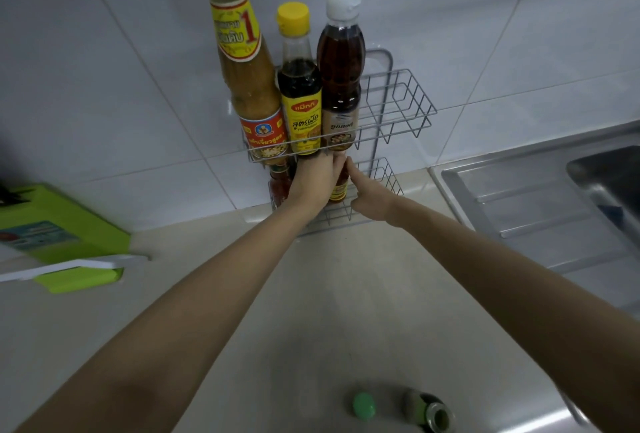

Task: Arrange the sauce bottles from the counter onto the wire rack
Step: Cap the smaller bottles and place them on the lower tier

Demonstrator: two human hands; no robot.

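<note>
A two-tier grey wire rack (pixel 398 96) hangs on the tiled wall. Its upper shelf holds three bottles: a tall tan sauce bottle (pixel 247 82), a dark bottle with a yellow cap (pixel 299 86) and a brown bottle with a white cap (pixel 341 79). On the lower shelf stand a red chilli sauce bottle (pixel 278 183) and a small bottle with a yellow label (pixel 339 190). My left hand (pixel 317 183) reaches onto the lower shelf and grips the yellow-labelled bottle. My right hand (pixel 367 197) touches that bottle with a stretched finger, the other fingers curled.
A green-capped bottle (pixel 363 405) and an open dark green bottle (pixel 429 412) stand on the beige counter (pixel 311 311) near me. A green box (pixel 62 235) with a white handle lies at the left. A steel sink (pixel 540 197) fills the right.
</note>
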